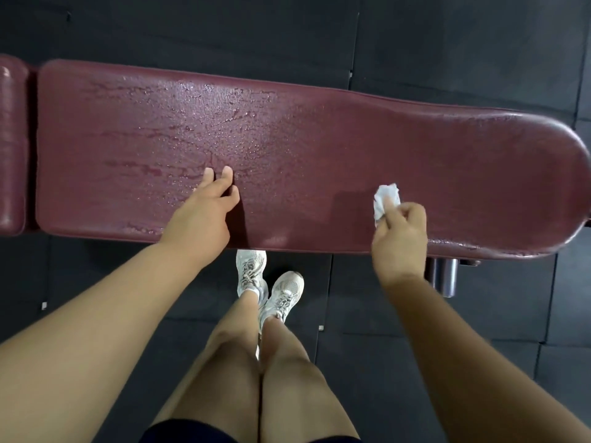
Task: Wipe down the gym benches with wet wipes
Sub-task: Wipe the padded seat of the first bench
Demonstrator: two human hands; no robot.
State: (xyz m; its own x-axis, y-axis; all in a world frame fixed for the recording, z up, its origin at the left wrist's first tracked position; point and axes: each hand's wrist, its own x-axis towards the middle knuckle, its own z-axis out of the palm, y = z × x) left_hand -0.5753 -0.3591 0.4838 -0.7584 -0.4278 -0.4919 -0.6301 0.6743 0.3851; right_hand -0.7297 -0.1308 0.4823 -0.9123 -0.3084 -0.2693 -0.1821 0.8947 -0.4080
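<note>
Bench pad (319, 139) wet; right hand (399, 238) pinches wipe (385, 198).

One bench (319, 148), one wipe (385, 199), two hands (204, 206) (399, 241), two white shoes (251, 271) (286, 292).

This is a gym; a long padded weight bench (319, 148) in dark red vinyl stretches across the room, its surface beaded with wet streaks, and a separate seat pad (12, 145) in the same vinyl sits just beyond a narrow gap at its left end. The floor (447, 36) is laid in dark rubber tiles with visible seams, the kind put down under weights; the person standing at the bench wears white trainers (268, 282) and dark shorts (192, 431), dressed for exercise.
</note>
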